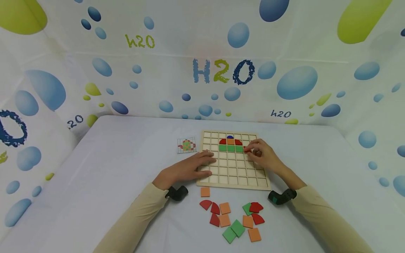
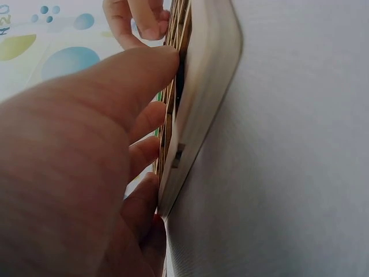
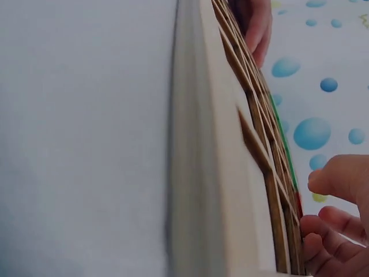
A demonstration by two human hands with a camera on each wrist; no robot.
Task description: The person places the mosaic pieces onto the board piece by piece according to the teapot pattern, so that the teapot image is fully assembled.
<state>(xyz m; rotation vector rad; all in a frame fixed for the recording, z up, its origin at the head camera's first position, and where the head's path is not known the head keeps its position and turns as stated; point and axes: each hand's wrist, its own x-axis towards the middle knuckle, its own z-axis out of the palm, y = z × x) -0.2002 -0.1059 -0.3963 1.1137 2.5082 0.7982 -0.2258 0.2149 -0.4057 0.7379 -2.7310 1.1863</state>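
A wooden grid board point(image 1: 232, 185) lies on the white table, with a blue half-round tile point(image 1: 230, 137), red quarter-circles, an orange square point(image 1: 231, 142) and a row of green squares point(image 1: 231, 148) in its upper cells. The left hand point(image 1: 190, 166) rests on the board's left side, fingers spread; its thumb lies over the frame in the left wrist view. At the right end of the green row, the right hand point(image 1: 265, 154) holds a red tile point(image 3: 298, 203) at its fingertips. That tile sits level with the board's surface and is partly hidden by fingers in the head view.
Left of the board lies a small pattern card point(image 1: 186, 145). In front are loose orange squares point(image 1: 205, 192), red quarter-circles point(image 1: 206, 204) and green squares point(image 1: 229, 234), some overlapping. A patterned backdrop point(image 1: 177, 70) stands behind the table.
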